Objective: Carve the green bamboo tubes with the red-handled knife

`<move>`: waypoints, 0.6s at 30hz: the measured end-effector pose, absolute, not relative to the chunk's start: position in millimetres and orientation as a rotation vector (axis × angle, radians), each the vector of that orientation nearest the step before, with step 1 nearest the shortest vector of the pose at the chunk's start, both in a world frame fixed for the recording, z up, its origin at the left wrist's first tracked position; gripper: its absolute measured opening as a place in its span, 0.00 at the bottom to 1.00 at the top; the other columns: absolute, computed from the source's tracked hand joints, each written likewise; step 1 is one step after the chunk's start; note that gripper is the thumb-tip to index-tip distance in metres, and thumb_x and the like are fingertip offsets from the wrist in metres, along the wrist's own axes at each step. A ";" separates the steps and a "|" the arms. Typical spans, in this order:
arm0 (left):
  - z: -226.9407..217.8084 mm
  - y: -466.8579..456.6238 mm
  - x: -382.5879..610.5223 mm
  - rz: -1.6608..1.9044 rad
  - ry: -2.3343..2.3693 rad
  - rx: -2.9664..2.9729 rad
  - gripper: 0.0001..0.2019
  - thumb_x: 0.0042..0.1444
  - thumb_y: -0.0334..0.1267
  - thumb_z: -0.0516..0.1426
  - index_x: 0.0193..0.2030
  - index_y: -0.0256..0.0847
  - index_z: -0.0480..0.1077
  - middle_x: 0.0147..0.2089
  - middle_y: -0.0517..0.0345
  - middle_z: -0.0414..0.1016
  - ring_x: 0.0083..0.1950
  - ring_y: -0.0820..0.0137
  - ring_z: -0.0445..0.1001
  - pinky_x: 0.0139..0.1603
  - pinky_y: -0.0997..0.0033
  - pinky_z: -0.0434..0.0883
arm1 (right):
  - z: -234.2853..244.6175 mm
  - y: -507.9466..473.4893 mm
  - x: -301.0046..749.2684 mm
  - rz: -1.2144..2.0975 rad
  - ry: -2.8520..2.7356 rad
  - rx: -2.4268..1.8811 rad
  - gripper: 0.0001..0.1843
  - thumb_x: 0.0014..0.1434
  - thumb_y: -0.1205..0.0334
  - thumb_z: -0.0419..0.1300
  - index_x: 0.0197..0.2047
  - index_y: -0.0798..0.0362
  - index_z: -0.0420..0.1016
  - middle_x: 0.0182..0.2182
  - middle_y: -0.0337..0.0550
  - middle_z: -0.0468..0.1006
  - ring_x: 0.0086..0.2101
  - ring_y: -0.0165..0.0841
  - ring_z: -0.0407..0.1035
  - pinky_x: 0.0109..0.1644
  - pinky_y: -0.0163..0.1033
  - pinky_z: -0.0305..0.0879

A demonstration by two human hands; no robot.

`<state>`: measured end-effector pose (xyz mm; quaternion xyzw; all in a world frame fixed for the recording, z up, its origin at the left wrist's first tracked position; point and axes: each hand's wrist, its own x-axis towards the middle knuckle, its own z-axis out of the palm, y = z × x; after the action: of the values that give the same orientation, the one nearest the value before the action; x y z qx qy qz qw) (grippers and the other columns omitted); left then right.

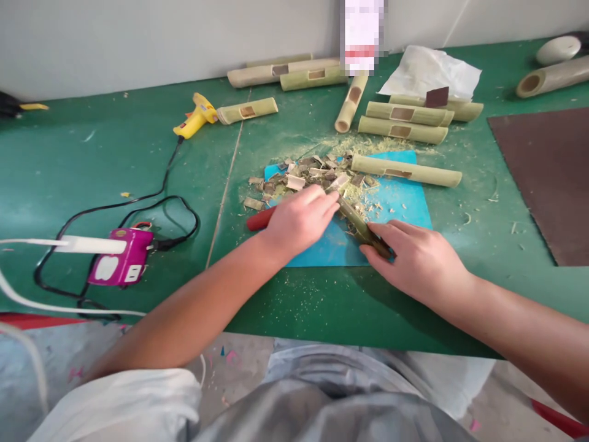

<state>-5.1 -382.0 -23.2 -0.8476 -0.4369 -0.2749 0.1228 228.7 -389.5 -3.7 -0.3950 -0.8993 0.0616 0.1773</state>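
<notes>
A dark green bamboo tube (353,215) lies slanted over a blue mat (317,248), between my two hands. Closed round its far end are the fingers of my left hand (304,221). My right hand (416,252) grips its near end between thumb and fingers. Beside my left hand a red handle (260,219) sticks out to the left; the hand hides the rest of it, and I cannot tell whether it is held. Just beyond lie a heap of bamboo chips (294,181) and a paler bamboo tube (427,175) with a cut opening.
Several notched bamboo tubes (402,132) lie at the back, near a white sheet (427,70). To the left are a yellow glue gun (196,120) and its black cord, running to a purple power adapter (122,258). A brown board (547,178) lies at right on the green table (276,301).
</notes>
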 end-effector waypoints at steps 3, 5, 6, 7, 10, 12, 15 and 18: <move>-23.3 -382.3 -6.8 -0.778 -1.192 -2.540 0.12 0.70 0.34 0.53 0.51 0.28 0.74 0.35 0.52 0.78 0.35 0.71 0.78 0.39 0.72 0.77 | -4.8 -389.6 229.1 0.188 -2.562 -1.144 0.10 0.63 0.59 0.60 0.31 0.55 0.74 0.24 0.38 0.72 0.23 0.28 0.63 0.27 0.37 0.51; -23.2 -382.0 -8.0 -0.814 -1.229 -2.508 0.11 0.70 0.32 0.53 0.50 0.29 0.75 0.36 0.51 0.78 0.37 0.71 0.78 0.39 0.72 0.77 | -4.7 -389.6 229.2 0.192 -2.559 -1.152 0.11 0.63 0.58 0.59 0.32 0.55 0.75 0.24 0.39 0.73 0.23 0.28 0.63 0.28 0.37 0.52; -23.1 -381.9 -8.0 -0.825 -1.245 -2.490 0.10 0.69 0.31 0.54 0.49 0.29 0.75 0.36 0.51 0.79 0.37 0.71 0.78 0.39 0.72 0.77 | -4.3 -389.6 229.2 0.194 -2.557 -1.153 0.10 0.63 0.58 0.59 0.33 0.55 0.75 0.25 0.39 0.73 0.23 0.28 0.64 0.28 0.37 0.52; -23.1 -382.1 -7.6 -0.835 -1.248 -2.484 0.10 0.69 0.31 0.54 0.49 0.28 0.75 0.36 0.51 0.79 0.36 0.71 0.78 0.38 0.72 0.77 | -3.9 -389.7 229.1 0.195 -2.559 -1.154 0.10 0.63 0.58 0.59 0.33 0.55 0.76 0.25 0.39 0.73 0.24 0.28 0.64 0.28 0.37 0.52; -22.9 -383.0 -4.7 -0.864 -1.149 -2.581 0.11 0.70 0.32 0.54 0.51 0.28 0.75 0.35 0.51 0.79 0.35 0.71 0.78 0.37 0.73 0.77 | -2.7 -389.8 228.9 0.189 -2.571 -1.160 0.10 0.62 0.58 0.60 0.32 0.54 0.75 0.24 0.39 0.72 0.23 0.28 0.63 0.28 0.37 0.52; -22.8 -383.4 -3.2 -0.871 -1.172 -2.557 0.11 0.69 0.31 0.54 0.50 0.28 0.75 0.36 0.50 0.79 0.36 0.70 0.79 0.37 0.72 0.77 | -2.5 -389.8 228.7 0.187 -2.569 -1.174 0.11 0.63 0.58 0.60 0.32 0.54 0.75 0.24 0.39 0.73 0.23 0.28 0.64 0.28 0.37 0.52; -23.4 -383.8 -2.9 -0.836 -1.210 -2.502 0.11 0.69 0.30 0.54 0.49 0.27 0.75 0.35 0.51 0.78 0.34 0.70 0.78 0.36 0.72 0.76 | -2.4 -390.0 227.9 0.195 -2.571 -1.182 0.11 0.63 0.58 0.59 0.32 0.54 0.76 0.25 0.40 0.74 0.24 0.29 0.65 0.28 0.36 0.52; -24.6 -383.8 -3.9 -0.834 -1.167 -2.581 0.12 0.70 0.33 0.52 0.51 0.30 0.75 0.34 0.53 0.77 0.34 0.72 0.77 0.37 0.74 0.76 | -2.0 -390.3 227.2 0.207 -2.576 -1.194 0.10 0.62 0.58 0.59 0.33 0.54 0.76 0.25 0.40 0.74 0.24 0.29 0.65 0.28 0.36 0.52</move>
<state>-3.9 -383.8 -24.6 -0.8702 -0.3934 -0.2812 0.0943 227.2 -390.3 -2.0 -0.4148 -0.8951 0.0718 0.1467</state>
